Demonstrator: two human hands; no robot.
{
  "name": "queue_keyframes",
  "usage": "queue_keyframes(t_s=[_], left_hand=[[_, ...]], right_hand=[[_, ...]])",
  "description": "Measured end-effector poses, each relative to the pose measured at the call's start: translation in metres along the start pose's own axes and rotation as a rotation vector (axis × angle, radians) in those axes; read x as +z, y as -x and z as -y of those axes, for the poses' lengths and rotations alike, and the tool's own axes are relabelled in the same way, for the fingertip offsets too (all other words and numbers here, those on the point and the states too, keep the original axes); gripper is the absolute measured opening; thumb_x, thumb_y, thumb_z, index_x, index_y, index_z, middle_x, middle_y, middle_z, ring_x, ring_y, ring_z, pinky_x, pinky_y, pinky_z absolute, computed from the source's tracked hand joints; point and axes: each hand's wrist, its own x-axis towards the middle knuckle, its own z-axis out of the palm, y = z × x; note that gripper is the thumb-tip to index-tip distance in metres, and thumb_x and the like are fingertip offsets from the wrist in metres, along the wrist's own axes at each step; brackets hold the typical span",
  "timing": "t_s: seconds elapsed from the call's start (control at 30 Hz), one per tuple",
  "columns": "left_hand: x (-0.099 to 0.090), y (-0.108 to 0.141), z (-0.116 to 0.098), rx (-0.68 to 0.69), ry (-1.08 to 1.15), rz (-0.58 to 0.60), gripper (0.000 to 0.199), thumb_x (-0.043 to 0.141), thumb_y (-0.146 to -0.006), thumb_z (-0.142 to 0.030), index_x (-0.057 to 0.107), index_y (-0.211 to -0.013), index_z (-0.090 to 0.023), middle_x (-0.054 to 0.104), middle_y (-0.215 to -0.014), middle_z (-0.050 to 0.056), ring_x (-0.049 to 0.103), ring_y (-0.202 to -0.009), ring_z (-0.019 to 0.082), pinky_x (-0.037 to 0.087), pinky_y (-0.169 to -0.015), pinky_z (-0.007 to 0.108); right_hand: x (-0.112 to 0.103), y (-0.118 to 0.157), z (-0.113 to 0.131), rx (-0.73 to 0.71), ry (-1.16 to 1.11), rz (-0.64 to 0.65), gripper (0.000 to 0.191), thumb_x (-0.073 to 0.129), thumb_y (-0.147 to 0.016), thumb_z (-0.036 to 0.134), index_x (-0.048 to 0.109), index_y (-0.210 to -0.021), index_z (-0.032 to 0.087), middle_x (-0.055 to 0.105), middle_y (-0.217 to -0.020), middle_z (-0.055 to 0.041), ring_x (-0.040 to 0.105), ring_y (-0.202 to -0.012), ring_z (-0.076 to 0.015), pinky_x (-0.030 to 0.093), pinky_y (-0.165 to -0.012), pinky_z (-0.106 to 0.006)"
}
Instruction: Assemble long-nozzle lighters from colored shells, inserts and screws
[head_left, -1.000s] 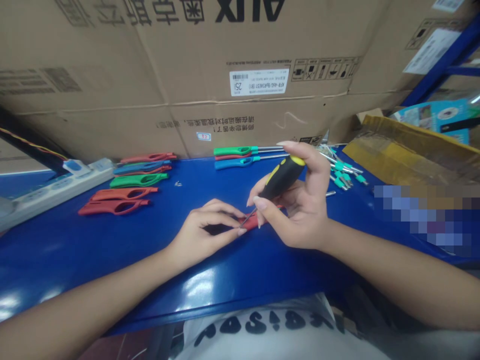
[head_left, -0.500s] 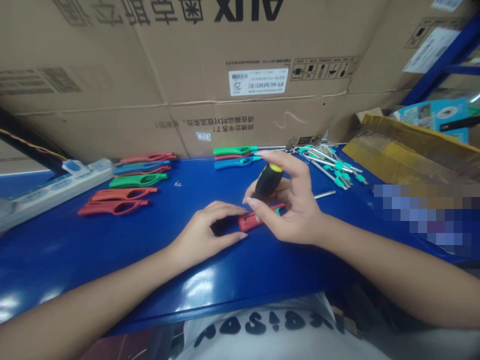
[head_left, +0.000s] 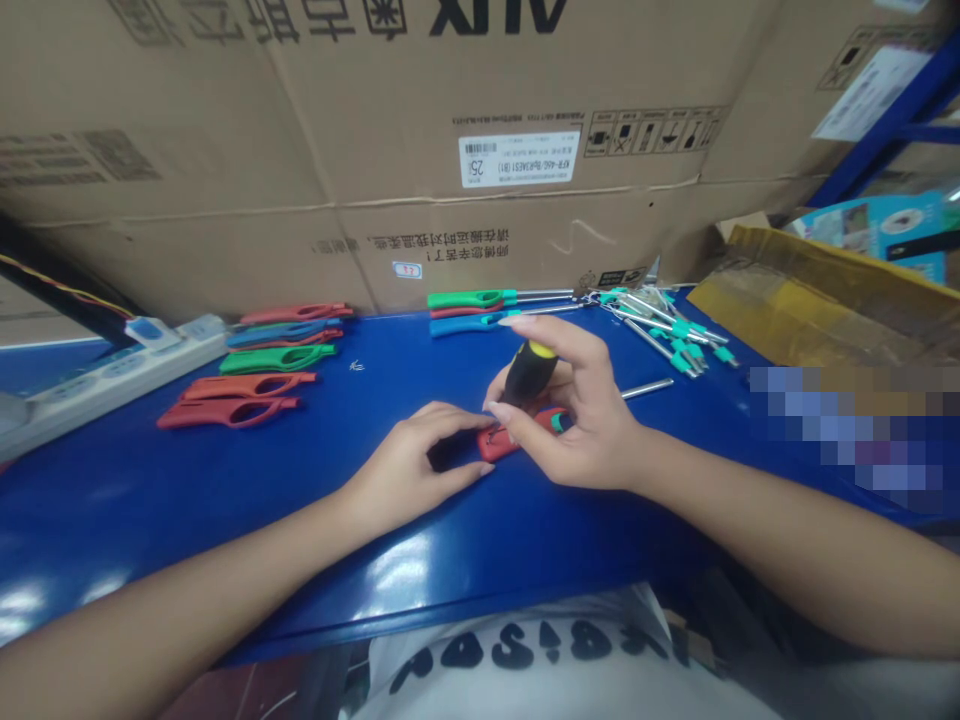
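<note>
In the head view, a red long-necked lighter (head_left: 504,442) lies on the blue table in front of me, with a metal tube running out to its right. My left hand (head_left: 420,455) pinches the lighter's rounded end between thumb and fingers. Above it my right hand (head_left: 583,415) is closed around the black and yellow handle of a screwdriver (head_left: 528,376), held nearly upright and pointing down at the lighter. The fingers and handle hide most of the screwdriver's shaft and part of the lighter's body.
Several coloured lighter handles (head_left: 277,358) lie in a column at left, beside a white power strip (head_left: 112,375) and a few tiny screws (head_left: 356,366). Lighters with tubes (head_left: 469,300) and a pile of metal tubes (head_left: 675,330) lie behind. A large cardboard box (head_left: 360,120) walls the back.
The screwdriver and my right hand have shifted slightly down and left over the lighter. My left hand keeps its hold with hardly any movement.
</note>
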Motion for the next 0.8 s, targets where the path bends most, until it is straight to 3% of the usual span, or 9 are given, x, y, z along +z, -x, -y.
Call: queue_keyframes(t_s=[0.27, 0.8], left_hand=[[-0.0001, 0.0009, -0.0011, 0.004, -0.004, 0.020, 0.031, 0.074, -0.088, -0.028, 0.071, -0.119, -0.025, 0.074, -0.117, 0.005, 0.065, -0.111, 0.023, 0.051, -0.102, 0.041], [0.0006, -0.0029, -0.0053, 0.030, -0.032, 0.073, 0.022, 0.069, -0.092, -0.024, 0.071, -0.114, -0.024, 0.073, -0.119, 0.003, 0.061, -0.112, 0.023, 0.047, -0.102, 0.041]], right_hand=[[-0.0013, -0.0063, 0.0053, -0.089, -0.033, -0.029, 0.072, 0.063, -0.091, 0.011, 0.031, -0.151, 0.034, 0.047, -0.149, -0.0100, 0.071, -0.089, -0.0135, 0.066, -0.069, -0.027], [0.0000, -0.0034, 0.0004, -0.032, -0.032, 0.009, 0.070, 0.064, -0.092, 0.012, 0.030, -0.150, 0.030, 0.056, -0.137, -0.0100, 0.070, -0.090, -0.0128, 0.065, -0.071, -0.027]])
